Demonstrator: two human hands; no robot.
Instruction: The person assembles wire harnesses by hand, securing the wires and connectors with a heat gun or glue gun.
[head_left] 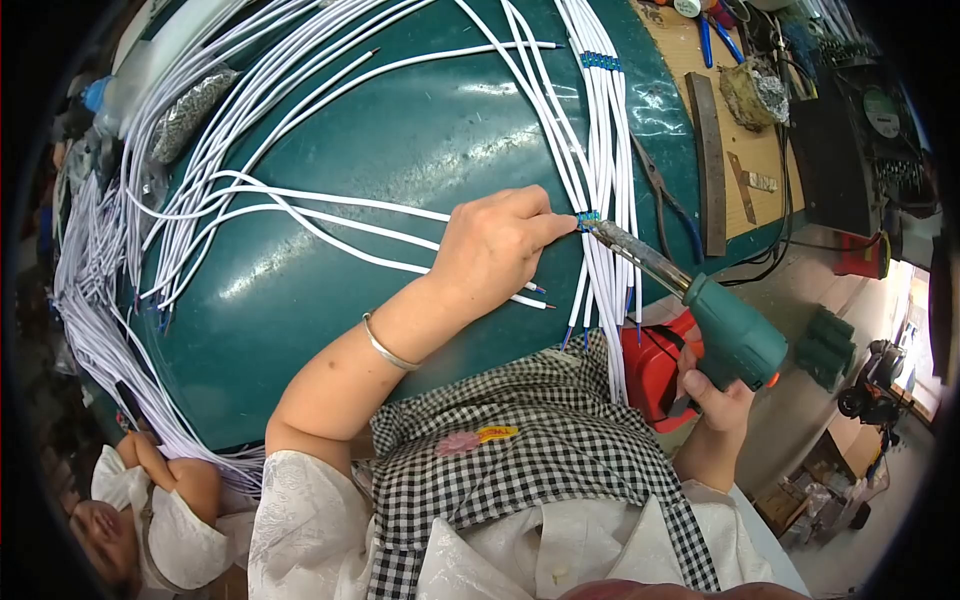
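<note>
My left hand is closed in a pinch, fingertips at a small blue-green strip lying across a bundle of white cables. Several more white cables run beneath this hand, their stripped ends showing below it. My right hand is wrapped round the handle of a green pistol-shaped soldering gun. Its long metal barrel points up and left, and the tip is at the strip beside my left fingertips. Whether it touches is too small to tell. A second blue-green strip crosses the bundle farther away.
Pliers and a metal bar lie right of the bundle on the green tabletop. A red object is under the soldering gun. Cable heaps fill the left edge. Another person sits at lower left.
</note>
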